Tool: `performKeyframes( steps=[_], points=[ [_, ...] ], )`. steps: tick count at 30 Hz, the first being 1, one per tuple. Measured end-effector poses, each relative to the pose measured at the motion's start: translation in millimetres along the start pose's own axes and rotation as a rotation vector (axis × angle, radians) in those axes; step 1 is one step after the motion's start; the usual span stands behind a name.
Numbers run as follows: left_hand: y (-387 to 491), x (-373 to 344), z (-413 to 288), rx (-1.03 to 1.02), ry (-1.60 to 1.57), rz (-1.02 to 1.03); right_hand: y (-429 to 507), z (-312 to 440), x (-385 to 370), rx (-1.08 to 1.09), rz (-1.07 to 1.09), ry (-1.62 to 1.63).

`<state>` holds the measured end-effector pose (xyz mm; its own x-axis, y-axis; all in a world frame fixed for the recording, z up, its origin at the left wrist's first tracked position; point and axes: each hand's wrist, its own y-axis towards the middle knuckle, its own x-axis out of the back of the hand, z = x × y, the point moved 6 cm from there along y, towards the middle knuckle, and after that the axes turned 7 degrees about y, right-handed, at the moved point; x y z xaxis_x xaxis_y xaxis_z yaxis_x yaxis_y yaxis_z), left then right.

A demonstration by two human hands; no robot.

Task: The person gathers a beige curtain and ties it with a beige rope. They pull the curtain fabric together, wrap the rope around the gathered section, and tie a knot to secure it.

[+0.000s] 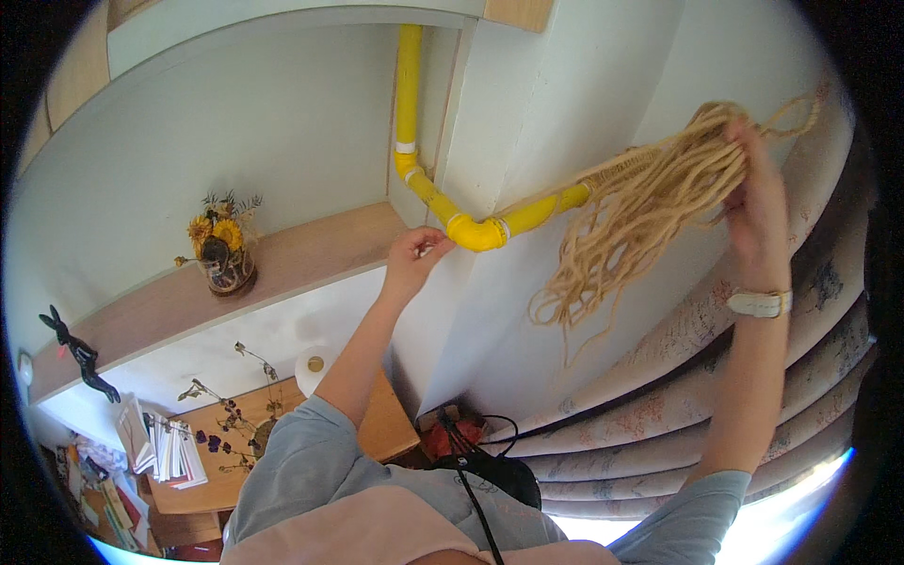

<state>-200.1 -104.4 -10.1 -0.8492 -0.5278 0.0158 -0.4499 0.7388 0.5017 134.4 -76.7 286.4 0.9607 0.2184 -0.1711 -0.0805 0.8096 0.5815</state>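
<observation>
A yellow gas pipe with white-taped joints runs along the wall and turns at an elbow. Tan jute rope is wound in tight coils around its right stretch, and one strand lies along the pipe towards the elbow. My right hand, slightly blurred, grips a loose bundle of the same rope, whose loops hang down below the pipe. At the elbow's lower left is my left hand, thumb and fingertips brought together; whether a strand is pinched there I cannot make out.
A wooden shelf carries a glass jar of dried flowers and a black rabbit figure. Below stands a wooden desk with books and dried stems. Patterned curtain fills the right; black cables hang near me.
</observation>
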Motion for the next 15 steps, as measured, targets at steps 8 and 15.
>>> performKeyframes(
  steps=[8,15],
  points=[
    [-9,-2,4,0.033,0.332,0.002,8,117,91,0.444,-0.215,-0.181],
    [-43,5,-135,-0.594,0.215,-0.286,-98,146,196,0.405,-0.528,-0.537]
  ],
)
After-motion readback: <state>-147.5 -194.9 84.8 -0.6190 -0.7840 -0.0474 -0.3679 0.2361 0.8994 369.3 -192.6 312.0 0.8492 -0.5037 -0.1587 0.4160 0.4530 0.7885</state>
